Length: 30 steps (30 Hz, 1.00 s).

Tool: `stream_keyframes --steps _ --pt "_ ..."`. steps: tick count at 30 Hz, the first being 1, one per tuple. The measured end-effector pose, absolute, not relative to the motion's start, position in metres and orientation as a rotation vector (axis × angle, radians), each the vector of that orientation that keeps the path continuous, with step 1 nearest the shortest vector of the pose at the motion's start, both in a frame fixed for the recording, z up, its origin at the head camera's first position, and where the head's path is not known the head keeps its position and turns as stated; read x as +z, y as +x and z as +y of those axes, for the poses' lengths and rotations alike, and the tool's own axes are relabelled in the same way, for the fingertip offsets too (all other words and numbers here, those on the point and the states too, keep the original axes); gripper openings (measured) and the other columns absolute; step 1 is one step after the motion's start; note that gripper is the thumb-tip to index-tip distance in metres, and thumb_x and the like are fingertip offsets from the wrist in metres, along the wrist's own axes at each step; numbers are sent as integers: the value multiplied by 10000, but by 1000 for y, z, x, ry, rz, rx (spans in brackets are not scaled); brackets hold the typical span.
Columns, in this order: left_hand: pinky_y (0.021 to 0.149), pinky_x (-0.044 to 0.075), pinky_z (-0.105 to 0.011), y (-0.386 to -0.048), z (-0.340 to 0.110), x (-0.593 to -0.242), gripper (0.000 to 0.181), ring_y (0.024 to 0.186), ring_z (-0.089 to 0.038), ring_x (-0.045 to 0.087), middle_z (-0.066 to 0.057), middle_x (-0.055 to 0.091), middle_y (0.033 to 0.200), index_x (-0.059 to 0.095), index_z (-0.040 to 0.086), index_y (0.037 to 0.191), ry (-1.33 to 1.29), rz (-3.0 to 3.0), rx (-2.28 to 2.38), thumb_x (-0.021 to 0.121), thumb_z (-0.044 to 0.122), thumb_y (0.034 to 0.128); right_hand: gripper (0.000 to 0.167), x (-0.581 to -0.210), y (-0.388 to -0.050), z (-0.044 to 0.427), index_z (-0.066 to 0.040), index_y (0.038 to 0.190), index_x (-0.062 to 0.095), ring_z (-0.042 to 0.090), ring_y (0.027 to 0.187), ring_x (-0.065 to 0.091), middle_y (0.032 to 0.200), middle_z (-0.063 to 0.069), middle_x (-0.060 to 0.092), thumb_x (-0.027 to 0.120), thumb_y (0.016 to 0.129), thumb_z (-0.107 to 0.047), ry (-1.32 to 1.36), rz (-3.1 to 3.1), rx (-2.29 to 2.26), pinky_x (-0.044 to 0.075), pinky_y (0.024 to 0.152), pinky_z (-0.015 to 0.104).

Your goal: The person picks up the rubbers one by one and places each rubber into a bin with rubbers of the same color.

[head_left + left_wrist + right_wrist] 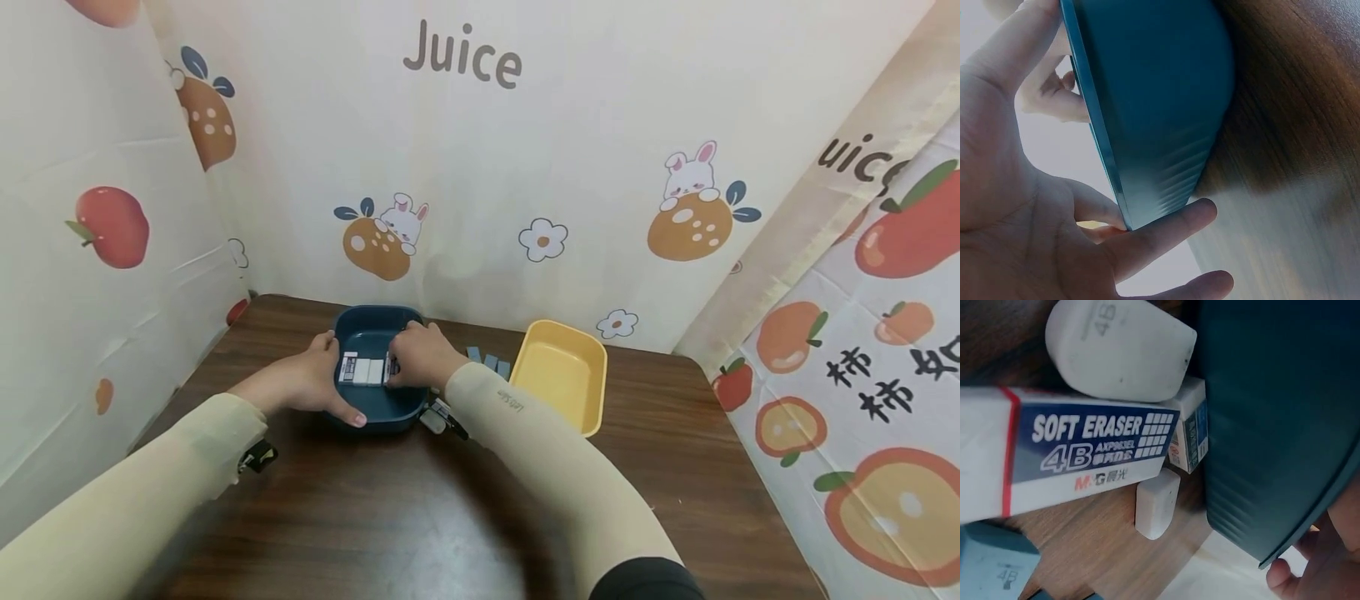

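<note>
Several white erasers [362,371] stand in a row inside the dark blue bin [381,410]. My left hand [318,379] spans the bin's left side, thumb across the near rim; in the left wrist view the hand [1041,187] has fairly straight fingers against the bin's outer wall [1154,94]. Inside the bin, my right hand [422,357] pinches a dark-labelled eraser [389,367] at the row's right end. In the right wrist view only part of that hand [1319,569] shows past the bin [1272,419], and its held eraser is hidden.
Right of the bin lie a blue-labelled Soft Eraser [1094,447], a rounded white eraser [1119,350], a small white one [1157,503] and a boxed one [1190,431]. Several blue-grey erasers [491,362] lie before a yellow bin [558,379] on the brown table [360,517].
</note>
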State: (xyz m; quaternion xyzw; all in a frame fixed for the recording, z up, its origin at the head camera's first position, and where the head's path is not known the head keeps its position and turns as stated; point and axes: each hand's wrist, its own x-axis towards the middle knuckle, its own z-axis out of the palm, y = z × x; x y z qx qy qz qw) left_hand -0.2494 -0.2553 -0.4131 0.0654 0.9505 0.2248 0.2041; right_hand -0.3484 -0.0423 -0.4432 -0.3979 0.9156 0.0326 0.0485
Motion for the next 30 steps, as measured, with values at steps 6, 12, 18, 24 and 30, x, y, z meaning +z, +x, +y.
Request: stream_keyframes --steps 6,12,18,24,30 --pt "1185 464 -826 -249 -256 -414 1585 1460 -657 454 -433 7 1800 100 -171 1731 182 2657 619 992 708 759 398 -447 -349 -47 -227 1201 878 156 1085 580 1099 -89 803 894 970 -550 -1136 2793 79 459 907 447" --pt "1185 467 -824 -250 -256 -416 1594 1447 -645 461 -424 2 1805 88 -164 1735 180 2655 628 990 715 757 367 -451 -351 -51 -239 1178 878 164 1071 587 1087 -91 795 895 969 -541 -1138 2799 69 473 936 493" --pt "1185 462 -830 -252 -255 -417 1598 1444 -641 462 -417 2 1806 93 -156 1737 179 2656 620 979 739 752 339 -451 -351 -51 -236 1147 878 153 1031 587 1036 -103 781 888 977 -529 -1162 2797 53 485 934 504" --pt "1187 462 -829 -252 -256 -418 1599 1452 -647 453 -417 4 1806 103 -160 1734 182 2655 626 982 739 747 342 -445 -349 -45 -236 1232 862 165 1068 614 1131 -85 800 822 1037 -515 -1133 2775 -32 521 965 512" --pt "1197 451 -828 -252 -256 -418 1605 1458 -654 441 -417 9 1805 99 -160 1734 162 2652 626 984 740 743 403 -425 -348 -28 -206 1396 807 230 1359 676 1456 -11 770 762 1092 -467 -1125 2788 -84 554 1175 624"
